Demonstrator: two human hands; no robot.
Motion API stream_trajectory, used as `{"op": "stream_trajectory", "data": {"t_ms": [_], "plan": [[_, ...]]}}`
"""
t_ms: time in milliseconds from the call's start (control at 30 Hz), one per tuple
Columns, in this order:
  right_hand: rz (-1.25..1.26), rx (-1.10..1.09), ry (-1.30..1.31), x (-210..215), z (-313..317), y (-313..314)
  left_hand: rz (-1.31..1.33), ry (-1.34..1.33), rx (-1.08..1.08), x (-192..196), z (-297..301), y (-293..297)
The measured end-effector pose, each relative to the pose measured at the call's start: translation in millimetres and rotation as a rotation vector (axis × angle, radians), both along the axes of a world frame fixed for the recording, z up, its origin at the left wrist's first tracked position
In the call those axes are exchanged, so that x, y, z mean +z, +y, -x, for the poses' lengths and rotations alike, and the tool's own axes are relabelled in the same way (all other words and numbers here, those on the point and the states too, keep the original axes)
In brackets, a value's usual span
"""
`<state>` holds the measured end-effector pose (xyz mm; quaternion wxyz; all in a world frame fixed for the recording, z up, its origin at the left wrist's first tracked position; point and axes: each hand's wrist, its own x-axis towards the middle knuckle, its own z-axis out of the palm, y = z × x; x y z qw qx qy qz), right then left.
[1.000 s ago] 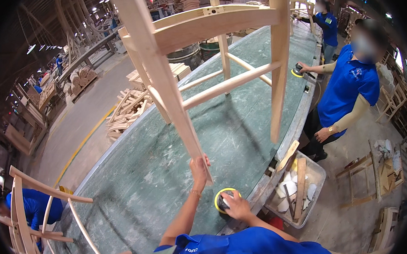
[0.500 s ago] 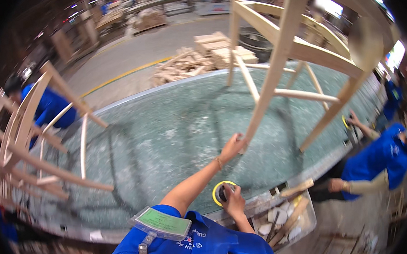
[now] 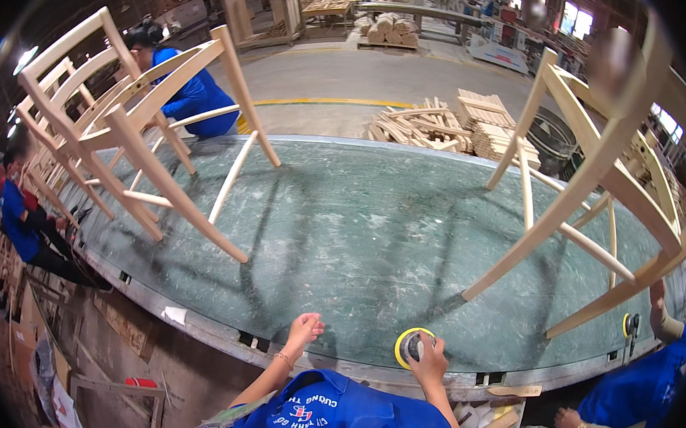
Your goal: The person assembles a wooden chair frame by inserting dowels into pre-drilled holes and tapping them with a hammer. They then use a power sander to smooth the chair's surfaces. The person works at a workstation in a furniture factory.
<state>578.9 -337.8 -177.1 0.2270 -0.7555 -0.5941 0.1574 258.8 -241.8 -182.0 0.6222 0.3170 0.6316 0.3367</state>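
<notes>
**Swinging left along the bench, left hand now off the chair**

Head view, now:
- Right hand (image 3: 429, 359) is closed over a round sander with a yellow-rimmed pad (image 3: 412, 344), which sits flat on the green-topped workbench (image 3: 359, 221) near its front edge.
- Left hand (image 3: 304, 328) rests on the benchtop just left of the sander, fingers loosely curled, holding nothing. Whether the palm bears weight is hard to tell at this size.
- The nearest unfinished wooden chair frame (image 3: 588, 197) stands at the right of the bench, well apart from both hands. A second chair frame (image 3: 155, 140) stands at the far left, also out of reach.
- A co-worker's hand (image 3: 657, 295) grips the rear of the right chair, with a second yellow-rimmed sander (image 3: 629, 325) lying beside it.
- Stacked chair parts (image 3: 448, 119) lie on the floor beyond the bench.

Against the earlier head views:
- A second ago the left hand held a leg of the chair in front. Now it is on bare benchtop and that chair has slid to the right of view.
- The sander and right hand are in the same spot, grip unchanged.
- My read: the tool is parked and no sanding contact exists with any chair; the workpiece is not in hand.
</notes>
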Motion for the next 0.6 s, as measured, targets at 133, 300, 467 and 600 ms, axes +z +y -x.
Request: {"op": "stream_trajectory", "data": {"t_ms": [133, 300, 467, 600], "plan": [[-0.065, 0.036, -0.037, 0, -2, -1, 0.01, -0.059, 0.07, -7, 15, -15], [0.053, 0.06, -0.054, 14, 4, 8, -0.004, -0.14, 0.036, -4, 33, -11], [0.071, 0.19, -0.106, 34, 54, 29, -0.065, -0.162, -0.003, -1, 76, 12], [-0.038, 0.213, -0.074, 36, 123, 52, -0.096, -0.162, -0.001, -1, 124, 31]]}}
